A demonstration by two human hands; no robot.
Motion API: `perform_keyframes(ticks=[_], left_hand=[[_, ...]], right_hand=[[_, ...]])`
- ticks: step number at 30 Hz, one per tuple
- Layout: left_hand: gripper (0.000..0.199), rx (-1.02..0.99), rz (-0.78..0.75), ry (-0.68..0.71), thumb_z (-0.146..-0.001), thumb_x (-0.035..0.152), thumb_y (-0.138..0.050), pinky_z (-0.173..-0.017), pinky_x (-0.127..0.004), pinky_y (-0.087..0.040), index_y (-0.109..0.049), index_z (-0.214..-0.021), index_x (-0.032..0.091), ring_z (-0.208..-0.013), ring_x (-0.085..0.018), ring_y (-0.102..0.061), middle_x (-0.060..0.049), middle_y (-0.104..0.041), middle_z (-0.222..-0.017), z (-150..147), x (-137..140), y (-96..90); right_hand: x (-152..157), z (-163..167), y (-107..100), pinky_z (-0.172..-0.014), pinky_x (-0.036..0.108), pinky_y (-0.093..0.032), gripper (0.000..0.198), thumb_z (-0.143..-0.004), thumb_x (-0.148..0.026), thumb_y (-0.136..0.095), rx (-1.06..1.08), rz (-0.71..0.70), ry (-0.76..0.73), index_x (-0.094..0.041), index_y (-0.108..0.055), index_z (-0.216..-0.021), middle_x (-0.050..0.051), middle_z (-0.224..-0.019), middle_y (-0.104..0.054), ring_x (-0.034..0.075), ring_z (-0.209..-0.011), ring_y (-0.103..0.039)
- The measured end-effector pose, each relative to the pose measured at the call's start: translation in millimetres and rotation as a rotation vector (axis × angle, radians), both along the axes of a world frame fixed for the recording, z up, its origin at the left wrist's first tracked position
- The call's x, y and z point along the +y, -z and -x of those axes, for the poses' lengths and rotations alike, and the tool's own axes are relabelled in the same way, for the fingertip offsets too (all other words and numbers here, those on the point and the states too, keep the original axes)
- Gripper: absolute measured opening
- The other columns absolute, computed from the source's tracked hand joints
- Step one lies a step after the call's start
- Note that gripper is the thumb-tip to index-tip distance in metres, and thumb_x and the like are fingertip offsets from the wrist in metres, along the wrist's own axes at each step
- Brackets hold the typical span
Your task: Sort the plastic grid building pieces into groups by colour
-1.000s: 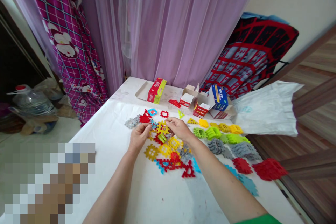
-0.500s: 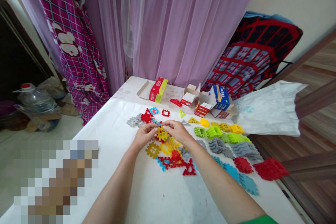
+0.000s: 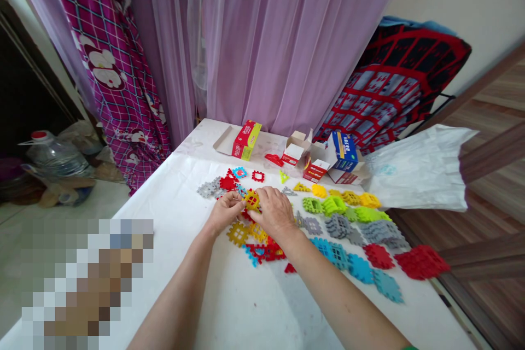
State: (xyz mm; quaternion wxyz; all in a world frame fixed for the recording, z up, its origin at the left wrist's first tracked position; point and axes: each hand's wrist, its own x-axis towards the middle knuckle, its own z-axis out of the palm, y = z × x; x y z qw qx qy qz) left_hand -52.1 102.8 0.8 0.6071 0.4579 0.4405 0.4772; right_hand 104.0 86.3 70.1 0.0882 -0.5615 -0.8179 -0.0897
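Observation:
A yellow toothed building tile [image 3: 251, 200] with a window-like grid is held up between both hands. My left hand [image 3: 226, 210] pinches its left edge with thumb and fingers. On its right side my right hand [image 3: 274, 213] is closed around the edge, fingers bent over the top. Under and around the hands lies a mixed heap of tiles, among them a yellow window tile [image 3: 238, 234], a red tile [image 3: 262, 253] and grey tiles [image 3: 210, 188]. Part of the heap is hidden behind my right hand and forearm.
To the right, tiles stand sorted by colour: yellow [image 3: 370, 200], green [image 3: 334, 206], grey [image 3: 381, 234], blue [image 3: 361, 268] and red [image 3: 422, 262]. Opened cardboard boxes [image 3: 343, 151] and a red-green box [image 3: 246, 141] sit along the back. A white bag [image 3: 422, 169] lies at the right edge.
My right hand has turned and come down, its fingers now wrapped over the yellow tile's right side. The tile has shifted slightly up and left. My left hand is almost unmoved.

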Motion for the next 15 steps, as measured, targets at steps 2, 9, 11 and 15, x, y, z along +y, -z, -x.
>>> perform_keyframes(ticks=[2, 9, 11, 15], left_hand=[[0.049, 0.014, -0.005, 0.016, -0.062, 0.057, -0.075, -0.033, -0.017, -0.024, -0.048, -0.082, 0.022, -0.033, -0.009, -0.049, 0.009, -0.054, -0.046, 0.6, -1.1, -2.7], [0.051, 0.069, -0.004, 0.067, -0.063, 0.062, -0.074, -0.035, -0.017, -0.029, -0.049, -0.081, 0.022, -0.033, -0.007, -0.045, 0.007, -0.057, -0.045, 1.6, -4.2, -9.7], [0.052, 0.09, -0.013, 0.088, -0.063, 0.064, -0.073, -0.036, -0.017, -0.031, -0.05, -0.082, 0.021, -0.034, -0.007, -0.045, 0.007, -0.058, -0.045, 2.2, -4.3, -9.4], [0.058, 0.096, -0.016, 0.052, -0.063, 0.068, -0.071, -0.039, -0.019, -0.036, -0.055, -0.09, 0.02, -0.042, -0.009, -0.053, -0.001, -0.071, -0.068, 4.0, -3.2, -8.3]], right_hand=[[1.0, 1.0, 0.7, -0.08, 0.038, -0.043, 0.032, -0.079, -0.036, -0.069, -0.034, -0.019, -0.01, -0.019, -0.058, -0.104, 0.01, -0.103, -0.062, 0.026, -0.096, -0.056], [-4.4, 5.3, -3.5, -0.08, 0.038, -0.045, 0.05, -0.079, -0.034, -0.07, -0.073, 0.012, -0.034, -0.017, -0.052, -0.123, 0.012, -0.108, -0.063, 0.026, -0.096, -0.058], [-5.3, 4.7, -4.1, -0.08, 0.037, -0.046, 0.044, -0.079, -0.032, -0.069, -0.065, 0.048, -0.026, -0.016, -0.055, -0.117, 0.011, -0.106, -0.064, 0.026, -0.096, -0.059], [6.3, -30.2, -11.3, -0.085, 0.035, -0.048, 0.037, -0.079, -0.031, -0.067, 0.016, 0.074, 0.002, -0.018, -0.057, -0.113, 0.01, -0.108, -0.065, 0.025, -0.099, -0.06]])
